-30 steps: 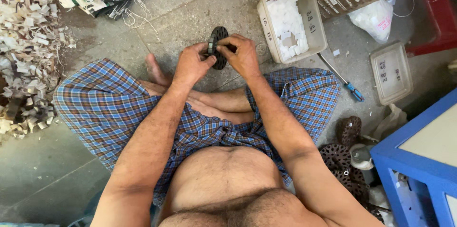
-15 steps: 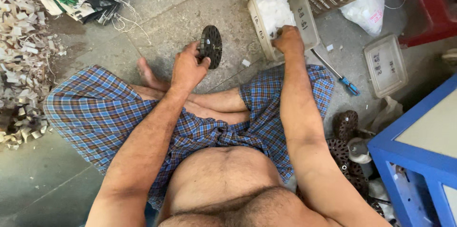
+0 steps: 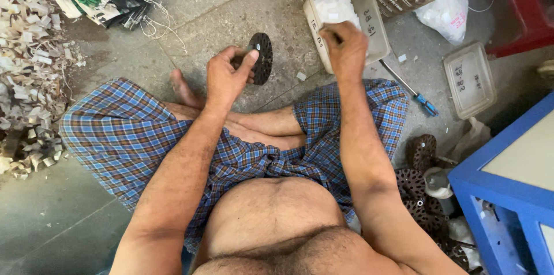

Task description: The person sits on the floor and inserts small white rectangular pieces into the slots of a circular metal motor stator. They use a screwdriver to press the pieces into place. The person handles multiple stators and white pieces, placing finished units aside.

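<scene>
We are looking down at a person sitting cross-legged on a concrete floor (image 3: 242, 15), working bare-handed. The left hand (image 3: 228, 73) is holding a dark perforated disc (image 3: 261, 58) up over the floor, just beyond the knees; the fingers are closing round the disc's near edge, thumb across its face. The right hand (image 3: 345, 47) is reaching into a white tub (image 3: 375, 32) on the far right, fingers curled over the pale scraps (image 3: 334, 6) inside it; we cannot tell whether anything is pinched between them.

The disc is looking stiff and thin, probably metal or hard plastic, light enough for one hand. Its holes and raised rim are giving the fingers purchase, so we judge the rim the best place to grip. The scraps look light and loose and would likely need a fingertip pinch.

A blue-handled screwdriver (image 3: 407, 87) is lying just right of the tub, with a lidded box (image 3: 468, 81) farther right. More discs (image 3: 418, 185) are piling up near the blue cabinet (image 3: 508, 188).
</scene>
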